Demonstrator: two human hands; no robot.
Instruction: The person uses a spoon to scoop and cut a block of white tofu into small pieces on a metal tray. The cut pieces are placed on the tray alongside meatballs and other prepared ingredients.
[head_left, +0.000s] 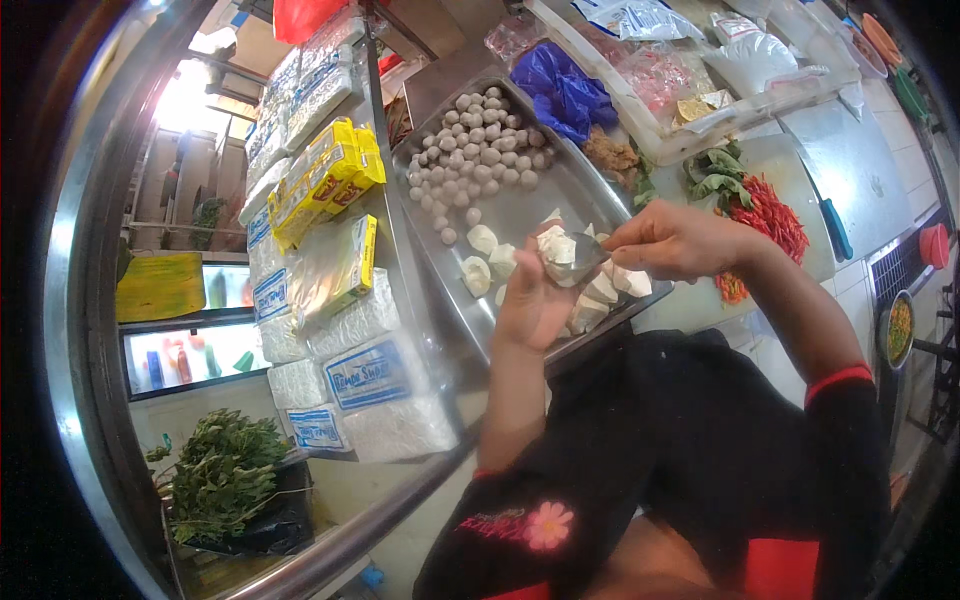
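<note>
My left hand (529, 304) holds a white, soft-looking piece of food, perhaps tofu (556, 246), in its fingers over a metal tray (450, 281). A metal spoon (587, 255) is gripped by my right hand (667, 240), its bowl against the white piece. Many round greyish balls, probably meatballs (472, 150), fill the far part of the tray. Nearer to me, several white pieces (481, 239) lie in it, some of them triangular (589, 311). My hands partly hide these pieces.
Left of the tray are stacked plastic-wrapped packs (375, 375) and yellow packets (322, 176). A blue plastic bag (562, 90) and a white bin's rim (675, 150) stand beyond. At right lie red chillies (769, 217) and a knife with a teal handle (835, 229); leafy greens (225, 472) are lower left.
</note>
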